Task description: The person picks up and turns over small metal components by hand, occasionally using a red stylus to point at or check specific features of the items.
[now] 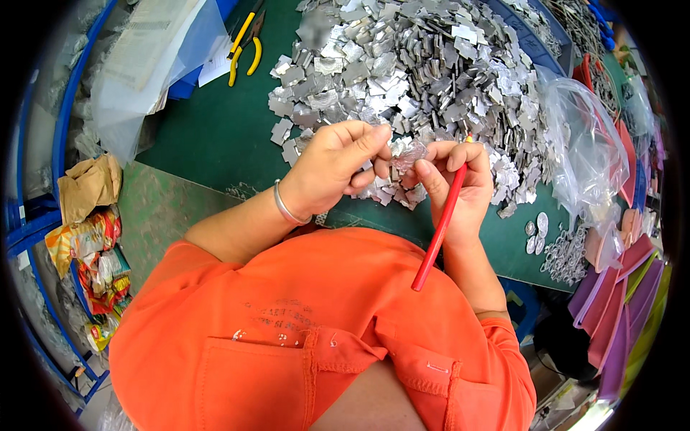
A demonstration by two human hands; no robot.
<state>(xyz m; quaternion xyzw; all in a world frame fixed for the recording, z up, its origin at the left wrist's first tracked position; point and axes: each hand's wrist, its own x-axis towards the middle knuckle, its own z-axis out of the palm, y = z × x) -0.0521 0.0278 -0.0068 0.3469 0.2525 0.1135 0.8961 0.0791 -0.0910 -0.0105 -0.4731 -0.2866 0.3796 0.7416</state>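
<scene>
Above the green work mat [215, 136], both hands meet over a small crumpled silvery foil piece [407, 152]; the left hand [332, 167] pinches its edge between thumb and fingertips, a thin silver bangle [286, 208] at the wrist; the right hand [454, 188] grips the piece's other side while also clasping a long red plastic stick [438, 233] that slants down over the orange shirt [323, 337]; just behind lies a big heap of flat silvery metal tabs [417, 72]; yellow-handled pliers [244, 43] rest well apart, far left; a clear plastic bag [586, 151] sits right.
</scene>
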